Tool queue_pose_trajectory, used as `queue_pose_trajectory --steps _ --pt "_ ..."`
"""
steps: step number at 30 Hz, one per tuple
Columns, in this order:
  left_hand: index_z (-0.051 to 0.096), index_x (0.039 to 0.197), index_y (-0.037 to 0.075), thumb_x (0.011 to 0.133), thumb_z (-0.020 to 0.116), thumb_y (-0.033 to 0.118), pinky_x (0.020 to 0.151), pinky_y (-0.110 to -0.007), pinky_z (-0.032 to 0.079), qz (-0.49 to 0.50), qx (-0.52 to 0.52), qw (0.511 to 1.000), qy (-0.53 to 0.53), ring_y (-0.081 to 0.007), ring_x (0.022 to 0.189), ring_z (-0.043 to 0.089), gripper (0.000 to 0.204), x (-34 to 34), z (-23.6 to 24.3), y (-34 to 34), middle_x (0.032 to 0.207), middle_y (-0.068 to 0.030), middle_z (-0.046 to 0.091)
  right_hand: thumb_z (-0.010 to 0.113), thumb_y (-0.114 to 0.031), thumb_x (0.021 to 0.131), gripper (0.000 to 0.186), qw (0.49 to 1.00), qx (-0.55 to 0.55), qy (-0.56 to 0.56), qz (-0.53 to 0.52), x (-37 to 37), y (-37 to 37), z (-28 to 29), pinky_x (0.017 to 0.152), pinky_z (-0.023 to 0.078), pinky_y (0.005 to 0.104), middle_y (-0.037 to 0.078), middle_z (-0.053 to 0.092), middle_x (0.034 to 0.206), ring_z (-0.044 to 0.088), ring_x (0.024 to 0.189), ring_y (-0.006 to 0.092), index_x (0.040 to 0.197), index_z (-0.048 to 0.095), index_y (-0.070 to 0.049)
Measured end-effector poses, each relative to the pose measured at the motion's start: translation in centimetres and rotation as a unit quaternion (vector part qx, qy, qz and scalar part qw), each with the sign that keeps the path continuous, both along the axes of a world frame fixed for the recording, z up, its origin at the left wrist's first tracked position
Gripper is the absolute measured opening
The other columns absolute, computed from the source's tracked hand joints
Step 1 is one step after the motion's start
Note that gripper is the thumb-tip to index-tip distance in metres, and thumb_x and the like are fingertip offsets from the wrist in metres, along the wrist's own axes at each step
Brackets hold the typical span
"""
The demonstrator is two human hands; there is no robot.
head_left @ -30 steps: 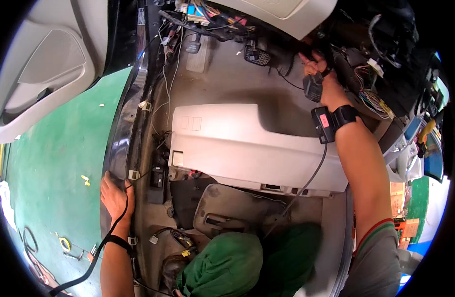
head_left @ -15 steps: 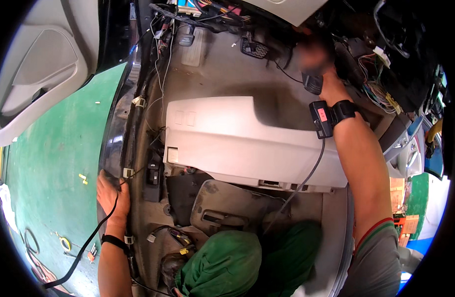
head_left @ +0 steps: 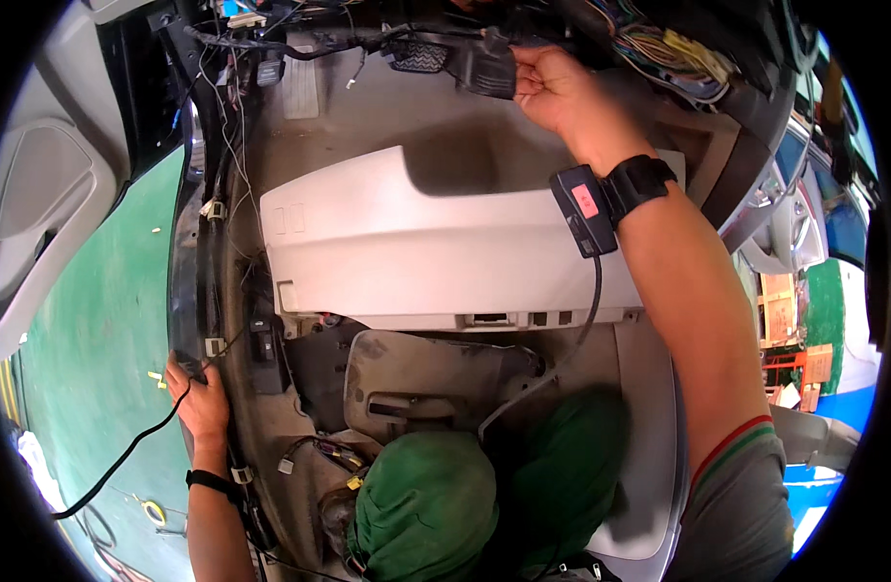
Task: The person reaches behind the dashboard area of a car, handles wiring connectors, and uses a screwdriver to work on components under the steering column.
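My right hand [head_left: 550,85] reaches into the footwell under the dash. Its fingers are closed on the right edge of a black, ribbed pedal-like piece [head_left: 491,74], beside a fixed black pedal [head_left: 416,55]. My left hand [head_left: 203,400] lies at the dark door sill [head_left: 187,301] with bent fingers. A small black piece [head_left: 187,367] shows at its fingertips, with a black cable [head_left: 135,446] trailing down from the hand; whether the fingers grip it or the sill edge is unclear. Between my arms lies a large beige trim panel [head_left: 445,247].
Loose wire bundles [head_left: 659,58] hang at the upper right. Thin wires run along the sill side. A grey-brown panel [head_left: 416,378] lies before my green-clad knees [head_left: 426,504]. The open door [head_left: 48,213] stands left, above a green floor [head_left: 92,339].
The view has shifted right and down. My right hand has moved out from under the dash, bringing the black ribbed piece closer to the fixed pedal. My left hand stays by the sill.
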State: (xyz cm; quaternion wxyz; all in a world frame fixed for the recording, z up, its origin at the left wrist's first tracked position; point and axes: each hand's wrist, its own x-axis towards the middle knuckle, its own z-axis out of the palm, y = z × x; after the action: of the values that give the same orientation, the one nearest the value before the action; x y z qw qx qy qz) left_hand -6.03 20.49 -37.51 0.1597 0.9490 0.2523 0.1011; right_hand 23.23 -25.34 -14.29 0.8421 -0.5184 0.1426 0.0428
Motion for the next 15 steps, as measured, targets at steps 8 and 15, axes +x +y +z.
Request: queue_pose_trajectory --steps 8,15 --pt "0.039 0.131 -0.002 0.087 0.054 0.03 0.091 -0.05 0.042 0.017 0.004 1.0 0.018 -0.0465 0.111 0.049 0.057 -0.7 1.0 0.8 0.124 -0.0273 0.049 0.055 -0.006 0.085 0.016 0.985 -0.119 -0.081 0.096 -17.7 3.5 1.3 0.045 0.029 0.0193 -0.003 0.06 0.077 0.037 0.051 0.0024 0.099 0.062 -0.002" --pt "0.038 0.133 -0.002 0.088 0.052 0.032 0.09 -0.051 0.043 0.004 0.034 0.999 0.03 -0.0452 0.11 0.052 0.059 -0.4 0.0 0.4 0.124 -0.0274 0.052 0.057 -0.014 0.073 0.011 0.573 -0.635 -0.242 0.459 -28.7 4.3 -11.6 0.064 0.053 0.0417 0.017 0.066 0.073 0.065 0.068 0.0354 0.077 0.062 -0.004"
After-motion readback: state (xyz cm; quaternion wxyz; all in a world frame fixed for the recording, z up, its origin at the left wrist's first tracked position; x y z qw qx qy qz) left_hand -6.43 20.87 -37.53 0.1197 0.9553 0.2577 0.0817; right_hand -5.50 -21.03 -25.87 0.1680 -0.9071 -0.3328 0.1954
